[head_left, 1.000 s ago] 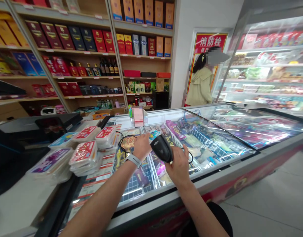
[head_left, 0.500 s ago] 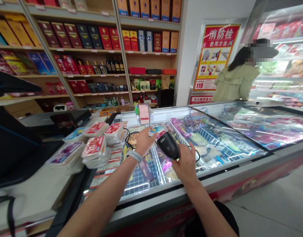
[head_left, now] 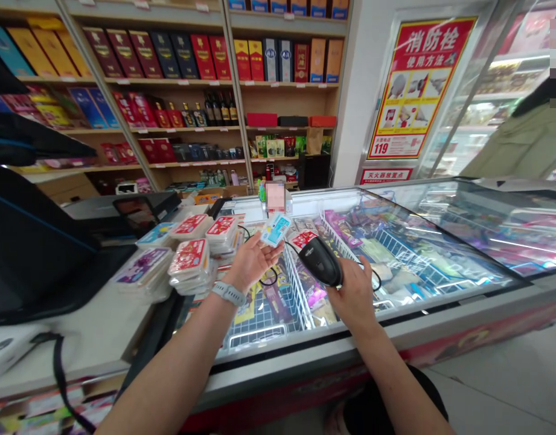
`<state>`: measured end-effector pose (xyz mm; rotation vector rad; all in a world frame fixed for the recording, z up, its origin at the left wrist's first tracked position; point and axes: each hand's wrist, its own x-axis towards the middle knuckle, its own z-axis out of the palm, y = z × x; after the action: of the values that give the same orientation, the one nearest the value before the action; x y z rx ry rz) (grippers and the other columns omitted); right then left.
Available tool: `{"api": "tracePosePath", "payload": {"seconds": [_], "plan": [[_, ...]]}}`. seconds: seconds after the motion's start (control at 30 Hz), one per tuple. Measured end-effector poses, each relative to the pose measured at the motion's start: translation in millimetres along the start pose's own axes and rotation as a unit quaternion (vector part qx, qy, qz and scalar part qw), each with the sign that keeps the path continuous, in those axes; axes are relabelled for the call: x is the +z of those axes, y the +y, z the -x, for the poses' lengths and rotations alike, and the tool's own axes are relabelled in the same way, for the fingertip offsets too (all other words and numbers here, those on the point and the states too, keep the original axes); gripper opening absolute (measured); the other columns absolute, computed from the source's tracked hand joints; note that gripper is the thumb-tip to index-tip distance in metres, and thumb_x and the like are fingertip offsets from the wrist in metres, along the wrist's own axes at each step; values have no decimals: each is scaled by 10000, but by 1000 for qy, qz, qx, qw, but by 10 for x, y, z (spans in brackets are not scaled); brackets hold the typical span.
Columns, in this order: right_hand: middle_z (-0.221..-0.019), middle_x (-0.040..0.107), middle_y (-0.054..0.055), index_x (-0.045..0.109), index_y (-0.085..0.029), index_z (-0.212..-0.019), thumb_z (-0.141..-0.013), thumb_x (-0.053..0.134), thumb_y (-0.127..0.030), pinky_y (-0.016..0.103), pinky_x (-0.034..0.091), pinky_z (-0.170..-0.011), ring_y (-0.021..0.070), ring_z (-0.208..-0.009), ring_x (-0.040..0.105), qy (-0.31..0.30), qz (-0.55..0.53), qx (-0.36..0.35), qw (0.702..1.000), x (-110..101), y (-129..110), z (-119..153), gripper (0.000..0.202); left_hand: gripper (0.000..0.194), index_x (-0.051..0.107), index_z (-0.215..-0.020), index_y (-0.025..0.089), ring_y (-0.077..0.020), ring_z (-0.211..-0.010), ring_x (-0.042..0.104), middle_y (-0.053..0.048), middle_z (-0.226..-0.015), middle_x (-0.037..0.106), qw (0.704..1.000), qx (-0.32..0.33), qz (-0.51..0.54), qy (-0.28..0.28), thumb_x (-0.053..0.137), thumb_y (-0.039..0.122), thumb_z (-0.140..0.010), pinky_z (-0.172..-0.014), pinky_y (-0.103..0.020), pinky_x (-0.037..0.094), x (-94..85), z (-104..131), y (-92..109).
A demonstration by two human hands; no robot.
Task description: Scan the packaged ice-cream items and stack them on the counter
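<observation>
Here, the blue pack (head_left: 276,229) was up at the fingertips of the left hand (head_left: 255,260), above the glass top of the freezer (head_left: 278,367), its printed face showing. The black scanner (head_left: 322,263) was just to its right, its head tilted up towards the left hand, with the right hand (head_left: 355,290) behind it. A red-labelled pack (head_left: 305,237) showed beyond the scanner's head, which hid part of it. A black cord (head_left: 276,277) curved below the left hand.

Farther out, stacks of flat packs with red labels (head_left: 187,260) and a purple-labelled stack (head_left: 142,269) stood to the left, near the dark machine (head_left: 28,241) on the counter (head_left: 92,338). A small stand (head_left: 275,198) rose just beyond the blue pack. Shelves of boxes and bottles (head_left: 194,130) lined the back, beside a red and yellow poster (head_left: 422,84), and a person in a pale coat (head_left: 508,139) stood at the far right.

As for the grip, the left hand was turned palm up, fingers loosely spread, pinching the pack at its near edge. The right hand was wrapped firmly around the scanner's handle; its fingers underneath were partly hidden.
</observation>
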<state>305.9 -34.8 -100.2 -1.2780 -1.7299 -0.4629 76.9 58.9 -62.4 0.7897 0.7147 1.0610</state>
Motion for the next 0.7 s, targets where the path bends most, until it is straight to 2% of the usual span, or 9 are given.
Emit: {"api": "tracePosePath", "payload": {"seconds": [0.17, 0.7], "plan": [[-947, 638, 77, 496, -177, -1032, -755, 537, -183, 506, 279, -1063, 240, -903, 594, -16, 12, -5, 1000, 8, 7, 3, 281, 492, 553, -1236, 137, -223, -972, 663, -157, -1050, 701, 999, -18, 29, -24, 420, 476, -906, -692, -288, 486, 21, 6, -13], [-954, 635, 77, 490, -175, -1047, -763, 533, -185, 501, 276, -1064, 237, -910, 592, -25, 12, -13, 1000, 3, -1, 0, 288, 468, 586, -1193, 143, -218, -972, 663, -143, -1021, 708, 1000, -14, 20, -11, 430, 478, -906, -684, -270, 481, 44, 48, -2]]}}
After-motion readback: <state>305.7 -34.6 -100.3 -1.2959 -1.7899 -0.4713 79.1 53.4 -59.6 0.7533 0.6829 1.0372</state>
